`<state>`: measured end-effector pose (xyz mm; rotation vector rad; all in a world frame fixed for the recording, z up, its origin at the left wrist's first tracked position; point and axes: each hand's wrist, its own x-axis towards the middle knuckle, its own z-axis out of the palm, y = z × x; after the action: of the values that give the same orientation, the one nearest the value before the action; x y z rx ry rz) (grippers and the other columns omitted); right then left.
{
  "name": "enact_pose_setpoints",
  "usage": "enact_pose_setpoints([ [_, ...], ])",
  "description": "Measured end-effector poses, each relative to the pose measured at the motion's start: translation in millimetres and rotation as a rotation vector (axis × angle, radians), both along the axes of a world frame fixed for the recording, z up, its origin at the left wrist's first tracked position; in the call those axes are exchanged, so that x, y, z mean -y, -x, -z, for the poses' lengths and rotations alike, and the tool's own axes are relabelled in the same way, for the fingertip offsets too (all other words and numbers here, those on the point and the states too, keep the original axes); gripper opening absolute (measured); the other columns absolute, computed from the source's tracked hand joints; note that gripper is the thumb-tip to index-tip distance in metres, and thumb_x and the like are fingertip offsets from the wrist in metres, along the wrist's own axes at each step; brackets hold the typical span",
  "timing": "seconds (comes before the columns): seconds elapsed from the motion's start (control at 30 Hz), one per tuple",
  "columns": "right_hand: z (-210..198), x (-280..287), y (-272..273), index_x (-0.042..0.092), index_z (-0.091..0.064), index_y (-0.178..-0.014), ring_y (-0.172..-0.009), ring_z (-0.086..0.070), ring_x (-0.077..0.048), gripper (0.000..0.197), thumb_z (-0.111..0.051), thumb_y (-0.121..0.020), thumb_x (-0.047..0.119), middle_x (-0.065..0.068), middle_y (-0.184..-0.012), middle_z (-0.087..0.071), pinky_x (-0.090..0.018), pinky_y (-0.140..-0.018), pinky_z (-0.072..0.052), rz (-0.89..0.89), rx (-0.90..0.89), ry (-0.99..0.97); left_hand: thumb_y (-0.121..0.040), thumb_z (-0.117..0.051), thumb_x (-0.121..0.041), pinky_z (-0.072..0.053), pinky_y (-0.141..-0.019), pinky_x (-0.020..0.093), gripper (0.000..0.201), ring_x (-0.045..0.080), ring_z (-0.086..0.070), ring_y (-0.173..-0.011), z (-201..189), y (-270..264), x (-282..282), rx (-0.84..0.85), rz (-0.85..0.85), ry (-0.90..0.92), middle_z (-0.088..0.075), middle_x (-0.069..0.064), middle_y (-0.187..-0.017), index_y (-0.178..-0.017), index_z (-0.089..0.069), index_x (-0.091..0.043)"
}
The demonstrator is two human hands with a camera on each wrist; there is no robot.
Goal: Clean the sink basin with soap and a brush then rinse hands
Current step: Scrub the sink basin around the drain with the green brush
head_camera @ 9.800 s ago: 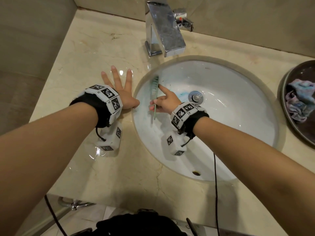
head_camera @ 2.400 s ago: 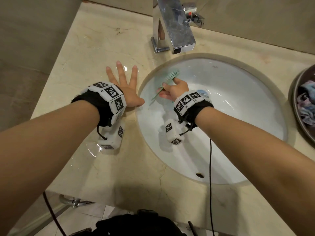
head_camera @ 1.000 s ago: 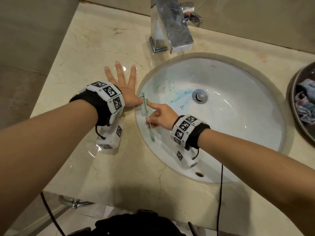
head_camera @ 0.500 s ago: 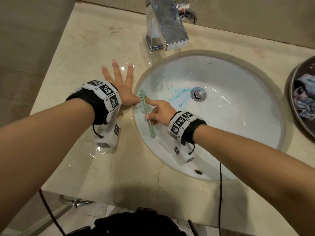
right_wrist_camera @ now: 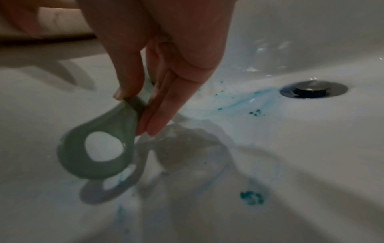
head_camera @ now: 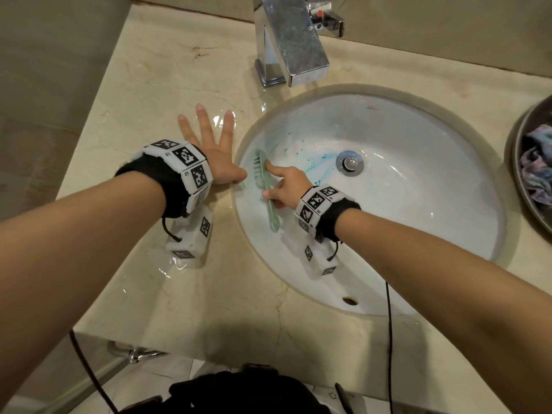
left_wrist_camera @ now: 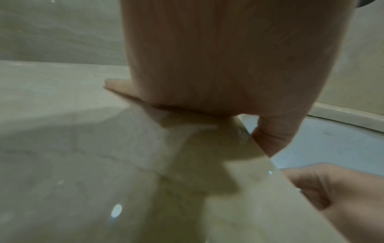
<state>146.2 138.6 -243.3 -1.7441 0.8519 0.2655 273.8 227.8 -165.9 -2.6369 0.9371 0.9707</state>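
A pale green brush (head_camera: pixel 266 186) lies against the left inner wall of the white sink basin (head_camera: pixel 418 222), bristles toward the rim. My right hand (head_camera: pixel 286 186) grips its handle, index finger stretched along the back of the brush head. In the right wrist view the brush's looped handle end (right_wrist_camera: pixel 95 148) sticks out below my fingers (right_wrist_camera: pixel 164 105). Blue soap streaks (head_camera: pixel 319 159) run from the wall toward the drain (head_camera: pixel 349 162). My left hand (head_camera: pixel 209 150) lies flat on the wet marble counter (head_camera: pixel 179 294), fingers spread, thumb at the basin's edge; it holds nothing.
A chrome faucet (head_camera: pixel 289 46) stands at the back of the basin, no water running. A dark round tray (head_camera: pixel 519 180) with a crumpled cloth (head_camera: pixel 537 168) sits at the right edge. A wall rises to the left of the counter. An overflow hole (head_camera: pixel 349 300) is in the near wall.
Since 2.4 s ago my right hand has brought the brush from the back left of the basin down to the left wall by my left thumb. The left hand has stayed flat.
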Motion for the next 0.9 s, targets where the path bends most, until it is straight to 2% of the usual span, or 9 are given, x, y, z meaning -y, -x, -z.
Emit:
enact_pose_setpoints([
  [0.07, -1, 0, 3, 0.019, -0.036, -0.144, -0.071, -0.065, -0.026, 0.072, -0.069, -0.081, 0.006, -0.017, -0.103, -0.067, -0.039, -0.075, -0.058, -0.028, -0.003, -0.05, -0.082, -0.057, -0.044, 0.006, -0.109, 0.064, 0.107, 0.05, 0.033, -0.13, 1, 0, 0, 0.004, 0.002, 0.004, 0.041, 0.017, -0.144, -0.141, 0.031, -0.029],
  [0.17, -3, -2, 18, 0.022, -0.038, -0.143, -0.063, -0.06, -0.02, 0.072, -0.07, -0.08, 0.007, -0.012, -0.086, -0.068, -0.032, -0.073, -0.056, -0.231, -0.05, -0.039, -0.082, -0.058, -0.045, 0.006, -0.108, 0.064, 0.108, 0.05, 0.033, -0.129, 3, -1, 0, 0.009, 0.009, 0.014, 0.04, 0.018, -0.144, -0.141, 0.031, -0.028],
  [0.33, -4, 0, 33, 0.03, -0.036, -0.143, -0.056, -0.052, -0.003, 0.071, -0.07, -0.082, 0.013, -0.007, -0.091, -0.07, -0.022, -0.073, -0.045, -0.461, -0.119, 0.072, -0.082, -0.057, -0.046, 0.006, -0.108, 0.065, 0.108, 0.051, 0.033, -0.129, 4, -2, 0, 0.012, 0.013, 0.008, 0.041, 0.019, -0.143, -0.141, 0.031, -0.028],
  [0.43, -2, 1, 23, 0.031, -0.034, -0.143, -0.066, -0.059, -0.011, 0.072, -0.069, -0.083, 0.015, -0.007, -0.095, -0.07, -0.026, -0.079, -0.05, -0.4, -0.112, 0.129, -0.083, -0.057, -0.047, 0.007, -0.108, 0.064, 0.107, 0.05, 0.033, -0.129, 3, -1, 1, 0.012, 0.011, 0.004, 0.041, 0.018, -0.143, -0.141, 0.032, -0.028],
  [0.6, 4, 3, 4, 0.026, -0.034, -0.144, -0.072, -0.059, -0.019, 0.074, -0.07, -0.082, 0.012, -0.008, -0.092, -0.067, -0.028, -0.078, -0.053, -0.102, -0.049, 0.091, -0.083, -0.056, -0.046, 0.007, -0.109, 0.063, 0.107, 0.05, 0.033, -0.129, 0, -1, 0, 0.009, 0.011, -0.006, 0.041, 0.018, -0.143, -0.141, 0.032, -0.028],
  [0.7, 4, 0, 6, 0.024, -0.033, -0.145, -0.069, -0.061, -0.02, 0.073, -0.07, -0.083, 0.013, -0.009, -0.086, -0.068, -0.032, -0.078, -0.055, -0.096, -0.032, 0.062, -0.083, -0.057, -0.045, 0.007, -0.109, 0.063, 0.107, 0.05, 0.033, -0.129, 0, 0, 1, 0.006, 0.011, -0.004, 0.041, 0.018, -0.143, -0.141, 0.032, -0.028],
  [0.77, 3, -3, 11, 0.024, -0.034, -0.144, -0.06, -0.059, -0.017, 0.072, -0.069, -0.083, 0.013, -0.004, -0.074, -0.065, -0.028, -0.071, -0.055, -0.134, -0.032, 0.009, -0.083, -0.057, -0.046, 0.007, -0.109, 0.063, 0.107, 0.05, 0.033, -0.129, 0, 0, 1, 0.007, 0.012, -0.003, 0.041, 0.018, -0.143, -0.141, 0.032, -0.028],
  [0.83, 1, -5, 18, 0.023, -0.034, -0.144, -0.056, -0.057, -0.014, 0.071, -0.069, -0.083, 0.01, -0.006, -0.075, -0.064, -0.026, -0.068, -0.055, -0.187, -0.041, -0.052, -0.083, -0.056, -0.047, 0.007, -0.109, 0.063, 0.107, 0.05, 0.033, -0.129, 0, 0, 1, 0.008, 0.01, -0.002, 0.041, 0.018, -0.143, -0.141, 0.032, -0.028],
  [0.9, 1, -6, 21, 0.022, -0.034, -0.144, -0.058, -0.058, -0.015, 0.071, -0.068, -0.083, 0.008, -0.012, -0.082, -0.067, -0.031, -0.072, -0.057, -0.204, -0.04, -0.094, -0.083, -0.056, -0.048, 0.007, -0.109, 0.063, 0.107, 0.05, 0.033, -0.129, 0, 0, 1, 0.006, 0.01, -0.004, 0.041, 0.018, -0.143, -0.141, 0.032, -0.028],
])
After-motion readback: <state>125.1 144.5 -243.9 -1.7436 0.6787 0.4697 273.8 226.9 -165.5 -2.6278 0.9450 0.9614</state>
